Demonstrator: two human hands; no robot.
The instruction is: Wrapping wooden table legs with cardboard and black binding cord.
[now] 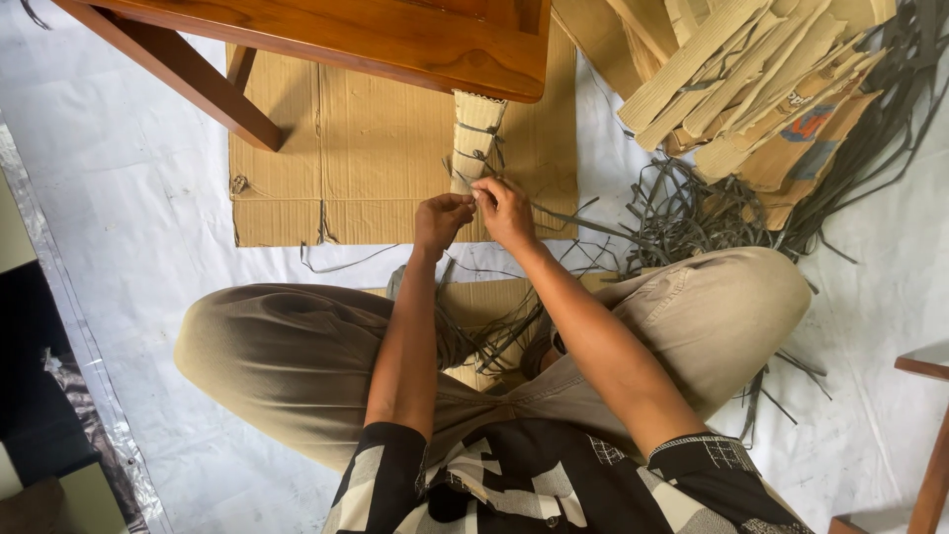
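Two hands meet at frame centre, just above the knees. Left hand (442, 220) and right hand (504, 210) sit fingertip to fingertip, both pinched on a thin dark strip (554, 216) at the lower end of a rolled cardboard bundle (474, 138).

Bundle: pale corrugated roll, upright in frame, top end tucked under the edge of the wooden desk (395, 35) at top centre. Dark strips already wrap across it in several places. Its bottom end lies right at the fingers, touching or just above them; exact contact hidden by the knuckles.

Fingers: both sets closed together, thumb against forefinger. The strip trails off to the right from the right hand.

Under the bundle: flat cardboard sheet (346, 158) on the white floor cover (129, 198), upper centre-left.

Upper right: stack of cut cardboard slats (741, 69), with a loose tangle of dark strips (692, 213) below and beside it, spilling toward the right knee. More strips lie in the lap between the crossed legs (287, 356).

Desk leg runs diagonally at upper left.
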